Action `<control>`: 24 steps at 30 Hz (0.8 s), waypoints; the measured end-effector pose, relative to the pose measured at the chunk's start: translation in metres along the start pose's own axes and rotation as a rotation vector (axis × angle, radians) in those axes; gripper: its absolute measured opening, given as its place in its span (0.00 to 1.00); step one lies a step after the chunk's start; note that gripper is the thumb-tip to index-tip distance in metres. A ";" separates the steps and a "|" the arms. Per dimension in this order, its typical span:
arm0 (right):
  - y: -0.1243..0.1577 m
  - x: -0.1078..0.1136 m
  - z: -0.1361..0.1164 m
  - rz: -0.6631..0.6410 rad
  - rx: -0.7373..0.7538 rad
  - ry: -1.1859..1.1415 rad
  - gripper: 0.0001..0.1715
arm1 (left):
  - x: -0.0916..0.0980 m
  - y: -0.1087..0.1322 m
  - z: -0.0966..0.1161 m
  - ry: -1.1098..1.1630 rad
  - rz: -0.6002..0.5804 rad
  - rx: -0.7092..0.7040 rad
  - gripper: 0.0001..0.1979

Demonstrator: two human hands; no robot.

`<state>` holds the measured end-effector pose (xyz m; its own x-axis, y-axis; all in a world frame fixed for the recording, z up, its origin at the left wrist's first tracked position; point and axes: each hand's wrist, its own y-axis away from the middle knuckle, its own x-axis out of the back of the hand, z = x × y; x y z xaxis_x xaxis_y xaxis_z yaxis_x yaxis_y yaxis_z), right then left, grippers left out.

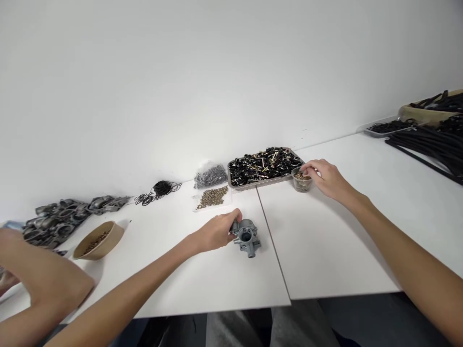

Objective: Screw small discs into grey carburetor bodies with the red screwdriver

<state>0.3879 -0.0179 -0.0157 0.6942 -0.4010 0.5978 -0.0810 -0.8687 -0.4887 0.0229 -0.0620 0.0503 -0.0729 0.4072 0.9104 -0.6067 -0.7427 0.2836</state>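
Observation:
My left hand is closed around the left side of a grey metal carburetor, its round bore facing me, just above or on the white table. My right hand reaches to a small clear plastic cup with small brass-coloured parts in it. The fingertips are pinched together at the cup's rim, and what they hold, if anything, is too small to make out. Behind the cup lies a metal tray heaped with black and brass-coloured pieces.
Left of the tray are a bag of dark small parts and brass pieces. Further left lie black rings, a cardboard bowl, and grey castings. A co-worker's arm crosses the left edge. Black tubes lie right.

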 end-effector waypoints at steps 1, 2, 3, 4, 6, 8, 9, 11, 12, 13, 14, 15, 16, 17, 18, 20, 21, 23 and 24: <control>0.001 -0.001 0.000 0.010 -0.004 -0.008 0.15 | 0.006 0.001 -0.001 0.001 -0.034 -0.025 0.17; 0.002 -0.002 -0.001 0.027 -0.002 -0.018 0.15 | 0.013 0.001 -0.002 0.008 -0.075 -0.043 0.18; 0.003 -0.002 -0.003 0.051 0.008 -0.027 0.16 | 0.020 0.002 -0.005 0.023 -0.115 -0.044 0.18; 0.003 -0.002 -0.004 0.082 0.024 -0.031 0.16 | 0.028 0.003 -0.010 0.042 -0.146 -0.031 0.18; 0.005 -0.003 -0.007 0.141 0.049 -0.026 0.16 | 0.038 0.004 -0.021 0.088 -0.127 0.003 0.18; 0.007 -0.004 -0.008 0.189 0.042 -0.011 0.16 | 0.039 0.004 -0.034 0.151 -0.055 0.015 0.19; 0.007 -0.005 -0.007 0.206 0.026 -0.008 0.16 | 0.036 0.002 -0.041 0.196 -0.035 0.005 0.20; 0.006 -0.006 -0.004 0.231 -0.020 -0.008 0.16 | 0.024 -0.005 -0.051 0.301 -0.030 -0.034 0.21; 0.003 -0.006 -0.002 0.240 -0.046 -0.005 0.16 | 0.017 -0.009 -0.055 0.353 -0.021 -0.051 0.20; -0.002 -0.005 -0.001 0.237 -0.072 0.000 0.16 | 0.009 -0.014 -0.059 0.403 0.008 -0.061 0.19; -0.009 -0.003 -0.002 0.213 -0.092 0.014 0.16 | 0.000 -0.019 -0.061 0.451 0.061 -0.060 0.17; -0.018 -0.001 -0.004 0.160 -0.103 0.038 0.16 | -0.009 -0.024 -0.063 0.495 0.133 -0.053 0.16; -0.029 0.002 -0.008 0.079 -0.105 0.064 0.16 | -0.017 -0.028 -0.064 0.533 0.208 -0.047 0.14; -0.042 0.003 -0.014 -0.023 -0.098 0.088 0.17 | -0.025 -0.031 -0.065 0.553 0.279 -0.044 0.13; -0.056 0.002 -0.021 -0.125 -0.085 0.107 0.17 | -0.032 -0.033 -0.066 0.549 0.338 -0.043 0.11; -0.084 -0.006 -0.037 -0.236 -0.060 0.116 0.19 | -0.043 -0.034 -0.068 0.488 0.398 -0.054 0.10; -0.096 -0.014 -0.044 -0.241 -0.049 0.125 0.19 | -0.046 -0.034 -0.069 0.446 0.404 -0.063 0.10; -0.116 -0.034 -0.054 -0.247 -0.028 0.149 0.20 | -0.050 -0.032 -0.071 0.369 0.401 -0.089 0.10; -0.122 -0.045 -0.057 -0.262 -0.020 0.160 0.20 | -0.051 -0.031 -0.072 0.336 0.406 -0.114 0.11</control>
<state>0.3256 0.0898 0.0533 0.5718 -0.2019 0.7952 0.0706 -0.9535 -0.2929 -0.0116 -0.0214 -0.0266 -0.5570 0.2607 0.7885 -0.5575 -0.8211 -0.1224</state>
